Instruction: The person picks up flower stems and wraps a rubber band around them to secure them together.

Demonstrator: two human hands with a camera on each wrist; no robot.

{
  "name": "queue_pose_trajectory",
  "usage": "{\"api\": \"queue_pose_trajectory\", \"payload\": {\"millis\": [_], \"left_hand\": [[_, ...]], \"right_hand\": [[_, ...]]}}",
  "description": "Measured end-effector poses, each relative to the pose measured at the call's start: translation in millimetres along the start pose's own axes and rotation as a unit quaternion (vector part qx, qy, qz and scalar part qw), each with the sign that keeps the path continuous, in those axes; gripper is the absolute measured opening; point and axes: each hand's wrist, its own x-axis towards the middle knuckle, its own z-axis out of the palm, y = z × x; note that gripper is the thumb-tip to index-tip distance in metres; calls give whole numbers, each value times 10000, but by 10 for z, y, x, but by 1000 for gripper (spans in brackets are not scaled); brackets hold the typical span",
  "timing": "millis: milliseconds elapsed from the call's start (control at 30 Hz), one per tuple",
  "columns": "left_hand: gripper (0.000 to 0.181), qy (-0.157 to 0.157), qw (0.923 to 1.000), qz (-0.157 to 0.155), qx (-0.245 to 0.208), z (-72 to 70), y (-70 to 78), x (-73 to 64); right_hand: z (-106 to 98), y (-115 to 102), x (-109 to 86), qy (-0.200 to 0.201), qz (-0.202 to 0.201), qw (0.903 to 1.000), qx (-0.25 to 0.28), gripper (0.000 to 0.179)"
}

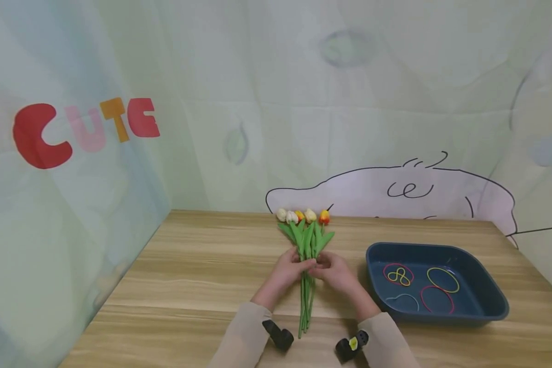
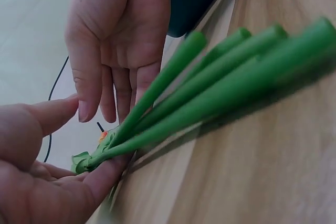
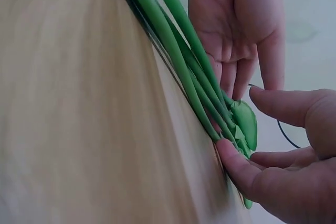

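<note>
A bunch of artificial tulips (image 1: pixel 307 243) points away from me, its white, yellow and orange heads near the table's back edge. My left hand (image 1: pixel 290 266) holds the bunch from the left, fingers curled under the green stems (image 1: pixel 306 301) and thumb reaching across the front. From the right, my right hand (image 1: pixel 336 271) cups the same stems just below the leaves. In the left wrist view the two thumbs nearly meet above the stems, with the loose stem ends (image 2: pixel 252 56) fanned toward the camera. One fingertip (image 3: pixel 227 148) of my right hand presses at the stems.
Right of my hands stands a dark blue tray (image 1: pixel 441 319) on the wooden table (image 1: pixel 188 281). Several red, yellow and bluish rubber bands (image 1: pixel 437 299) lie in it. A printed curtain (image 1: pixel 257 102) hangs behind the table and along its left side.
</note>
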Motion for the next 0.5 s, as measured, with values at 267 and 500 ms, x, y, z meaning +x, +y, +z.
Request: {"api": "queue_pose_trajectory", "payload": {"millis": [267, 500], "left_hand": [[47, -37, 9990, -156, -417, -3, -38, 17], [38, -91, 9987, -252, -442, -19, -68, 39]], "right_hand": [[60, -10, 3, -100, 195, 9991, 354, 59], [64, -28, -19, -41, 239, 9988, 433, 58]]}}
